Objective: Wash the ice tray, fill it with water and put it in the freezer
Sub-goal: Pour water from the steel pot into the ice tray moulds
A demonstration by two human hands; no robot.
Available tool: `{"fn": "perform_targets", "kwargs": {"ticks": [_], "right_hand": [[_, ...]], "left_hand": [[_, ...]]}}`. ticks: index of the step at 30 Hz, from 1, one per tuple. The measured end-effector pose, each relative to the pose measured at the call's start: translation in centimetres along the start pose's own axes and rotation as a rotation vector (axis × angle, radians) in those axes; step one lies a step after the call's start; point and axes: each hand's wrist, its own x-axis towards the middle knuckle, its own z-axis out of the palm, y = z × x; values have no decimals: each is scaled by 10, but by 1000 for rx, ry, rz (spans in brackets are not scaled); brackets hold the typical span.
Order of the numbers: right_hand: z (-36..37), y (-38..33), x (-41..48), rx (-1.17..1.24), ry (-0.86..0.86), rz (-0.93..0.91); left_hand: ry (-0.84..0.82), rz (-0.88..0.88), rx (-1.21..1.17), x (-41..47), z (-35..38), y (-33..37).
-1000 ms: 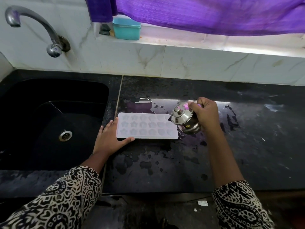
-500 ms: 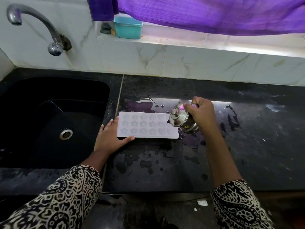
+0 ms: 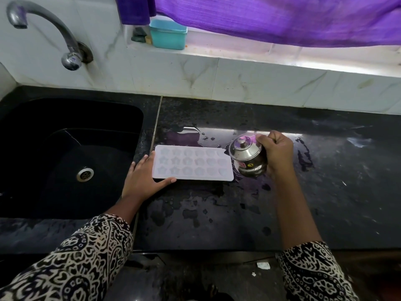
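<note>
Steadying the ice tray flat on the table, the left hand rests open; the right hand clamps a steel pot. Filled, the light, probably flexible tray likely spills easily: grip both short ends.

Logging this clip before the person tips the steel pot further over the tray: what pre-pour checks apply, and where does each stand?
1. Ice tray flat on the counter: ok.
2. Left hand steadying the tray's near-left corner: ok.
3. Right hand gripping the steel pot: ok.
4. Pot positioned at the tray's right end, tilted toward it: ok.
5. Pot lid removed for pouring: not ok, lid looks on.
6. Water in the moulds: cannot tell.
</note>
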Motion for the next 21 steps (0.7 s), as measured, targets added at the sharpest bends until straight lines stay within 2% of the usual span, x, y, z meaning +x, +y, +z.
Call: {"fn": "perform_targets", "kwargs": {"ticks": [5, 15, 21], "right_hand": [[-14, 8, -1, -53, 22, -7], [-15, 4, -6, -314, -8, -191], [-14, -2, -4, -352, -13, -208]], "left_hand": [[2, 0, -9, -1, -2, 2], [5, -6, 0, -3, -4, 4], [1, -3, 3, -2, -3, 3]]}}
